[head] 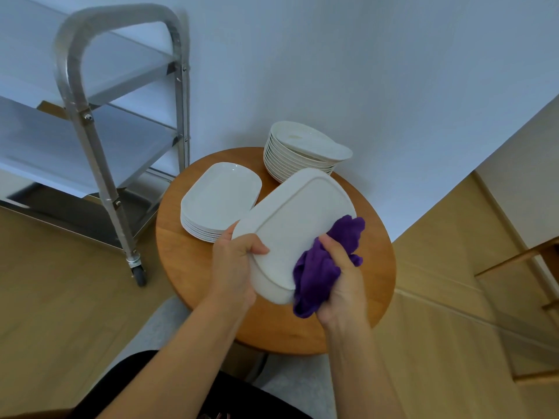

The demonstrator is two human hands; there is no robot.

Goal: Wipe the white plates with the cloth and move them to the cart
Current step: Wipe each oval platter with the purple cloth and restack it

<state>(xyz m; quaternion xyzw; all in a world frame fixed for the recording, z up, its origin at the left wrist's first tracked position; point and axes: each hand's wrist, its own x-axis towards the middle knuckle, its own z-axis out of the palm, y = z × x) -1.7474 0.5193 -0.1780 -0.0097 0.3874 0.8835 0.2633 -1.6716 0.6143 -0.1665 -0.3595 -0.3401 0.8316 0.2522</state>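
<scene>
White, glazed and rigid, the plate (298,228) is held upside down above the tabletop (375,285); the left hand (234,264) grips its rim while the right hand (338,282) presses a bunched purple cloth (320,267) against it. Likely slippery and breakable, so it is best gripped by the rim.

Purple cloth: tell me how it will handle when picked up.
The purple cloth probably handles floppy: it bunches in the right hand and hangs in folds. It looks light for its size. It seems soft, draping against the held plate.
</scene>
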